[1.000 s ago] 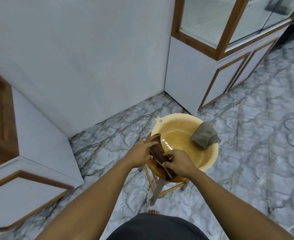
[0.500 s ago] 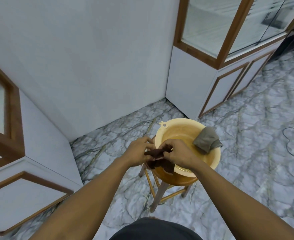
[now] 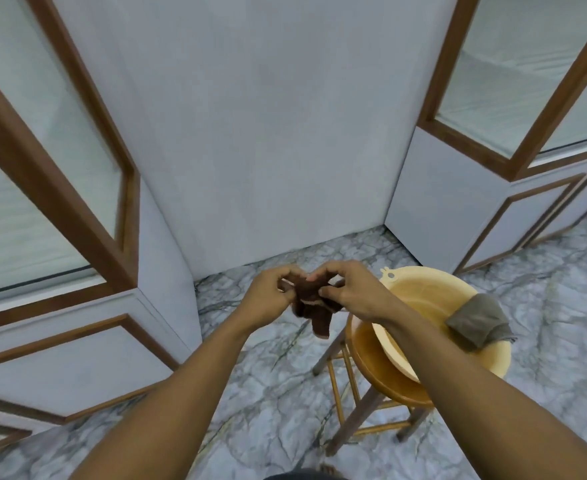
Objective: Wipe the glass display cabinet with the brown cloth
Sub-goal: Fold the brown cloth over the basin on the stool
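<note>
A small, bunched brown cloth (image 3: 314,306) hangs between both my hands above the floor, left of the basin. My left hand (image 3: 271,299) grips its left part and my right hand (image 3: 349,292) pinches its right part, the thumbs close together. One glass display cabinet (image 3: 42,174) with brown wooden frames stands at the left, close to my left arm. A second glass display cabinet (image 3: 527,98) stands at the right, behind the basin.
A yellow plastic basin (image 3: 434,292) sits tilted on a round wooden stool (image 3: 382,382) at the right, with a grey cloth (image 3: 479,320) draped over its rim. A plain white wall fills the middle. The floor is grey veined marble.
Both hands lifted the brown cloth out of the basin and carried it left, away from the basin. My view rose and swung left, showing more of the left cabinet.
</note>
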